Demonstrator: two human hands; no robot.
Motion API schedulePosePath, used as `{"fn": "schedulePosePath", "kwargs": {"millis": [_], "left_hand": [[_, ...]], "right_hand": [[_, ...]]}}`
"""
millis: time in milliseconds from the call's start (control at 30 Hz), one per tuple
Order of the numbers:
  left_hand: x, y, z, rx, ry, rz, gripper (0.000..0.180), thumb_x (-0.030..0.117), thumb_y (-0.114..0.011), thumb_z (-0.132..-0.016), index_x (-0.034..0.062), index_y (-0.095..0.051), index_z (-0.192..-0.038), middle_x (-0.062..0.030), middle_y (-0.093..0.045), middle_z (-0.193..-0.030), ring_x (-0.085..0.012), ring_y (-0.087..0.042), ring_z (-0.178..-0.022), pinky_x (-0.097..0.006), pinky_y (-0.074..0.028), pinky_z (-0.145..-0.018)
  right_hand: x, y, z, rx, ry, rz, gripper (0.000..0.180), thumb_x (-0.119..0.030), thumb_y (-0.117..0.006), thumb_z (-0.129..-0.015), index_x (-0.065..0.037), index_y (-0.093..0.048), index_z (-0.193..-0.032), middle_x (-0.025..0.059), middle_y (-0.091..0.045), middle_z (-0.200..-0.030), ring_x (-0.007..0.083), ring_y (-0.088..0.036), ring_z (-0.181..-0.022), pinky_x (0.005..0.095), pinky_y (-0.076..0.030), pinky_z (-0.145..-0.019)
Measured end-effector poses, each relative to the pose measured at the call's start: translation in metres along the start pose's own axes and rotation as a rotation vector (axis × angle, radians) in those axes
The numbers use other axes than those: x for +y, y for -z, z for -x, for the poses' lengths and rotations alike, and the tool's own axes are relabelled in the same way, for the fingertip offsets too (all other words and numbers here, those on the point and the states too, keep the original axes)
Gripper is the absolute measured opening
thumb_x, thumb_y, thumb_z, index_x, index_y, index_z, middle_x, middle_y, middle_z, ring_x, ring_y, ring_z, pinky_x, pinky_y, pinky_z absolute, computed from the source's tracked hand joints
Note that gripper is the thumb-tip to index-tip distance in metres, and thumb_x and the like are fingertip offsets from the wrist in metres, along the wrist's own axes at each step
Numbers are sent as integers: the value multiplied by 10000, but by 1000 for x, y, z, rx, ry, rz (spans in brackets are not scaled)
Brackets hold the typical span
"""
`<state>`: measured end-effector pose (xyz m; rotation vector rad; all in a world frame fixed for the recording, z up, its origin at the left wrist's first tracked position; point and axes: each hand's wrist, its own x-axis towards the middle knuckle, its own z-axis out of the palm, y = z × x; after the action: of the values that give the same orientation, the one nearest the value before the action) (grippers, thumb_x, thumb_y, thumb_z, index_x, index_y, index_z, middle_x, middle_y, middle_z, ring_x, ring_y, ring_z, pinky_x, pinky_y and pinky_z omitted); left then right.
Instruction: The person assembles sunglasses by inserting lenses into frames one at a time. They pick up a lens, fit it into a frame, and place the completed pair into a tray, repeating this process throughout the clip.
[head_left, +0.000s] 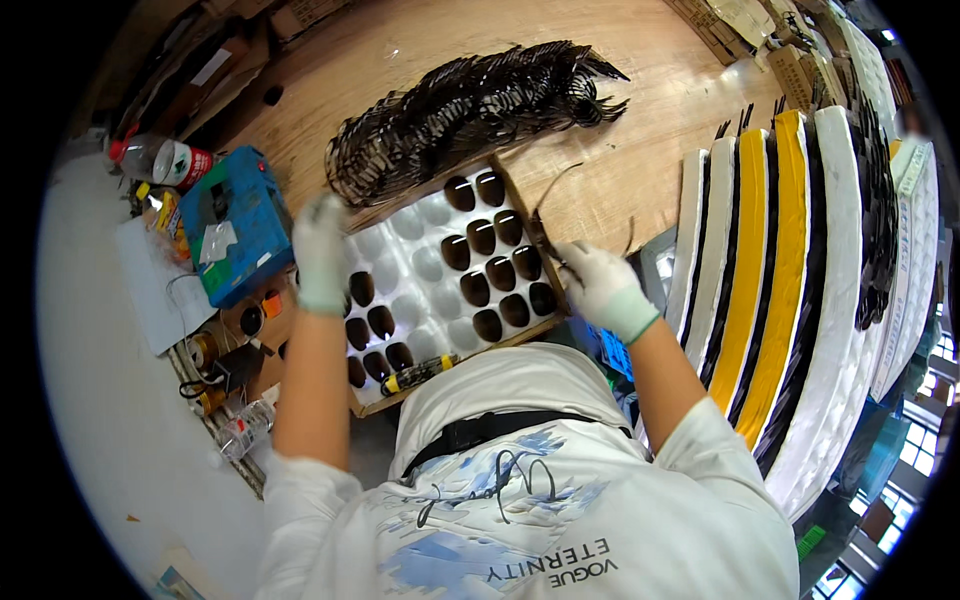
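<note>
My right hand (602,285), in a white glove, is closed on a dark eyeglass frame (541,232) at the right edge of a lens tray. One thin temple of the frame sticks up and away over the table. My left hand (320,245), also gloved, is over the tray's left edge, its fingers smeared by motion. Between them lies the white moulded tray (400,262) in a cardboard box. Dark brown lenses (481,237) fill several of its pockets, while others are bare. A yellow-and-black handled tool (418,374) rests on its near edge.
Beyond the tray, a long heap of dark eyeglass frames (460,115) lies on the wooden table (645,140). At left stand a blue box (240,230) and a plastic bottle (165,160). White and yellow padded racks (770,260) with dark frames rise at right.
</note>
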<state>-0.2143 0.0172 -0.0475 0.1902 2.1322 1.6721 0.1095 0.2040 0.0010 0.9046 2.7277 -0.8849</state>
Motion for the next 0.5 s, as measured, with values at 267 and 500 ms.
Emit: {"fn": "schedulePosePath", "kwargs": {"millis": [267,500], "left_hand": [[-57,-8,-111,10,504,197,399,321,-641,-977,-17,-619,-1187,-90,-620,-1023,-204,-581,-820,-317,-479,-734],[1,38,-46,338,-57,103,505,129,-796,-824,-77,-533,-1202,-23,-551,-911,-107,-510,-749,-265,-442,-663]], "right_hand": [[104,-24,-48,-110,65,173,377,-149,-651,-851,-105,-633,-1225,158,-647,-1089,389,-579,-1091,516,-431,-1059],[-1,-39,-79,110,517,-75,324,-136,-702,-775,-69,-660,-1089,131,-625,-1079,343,-594,-1045,477,-471,-968]]}}
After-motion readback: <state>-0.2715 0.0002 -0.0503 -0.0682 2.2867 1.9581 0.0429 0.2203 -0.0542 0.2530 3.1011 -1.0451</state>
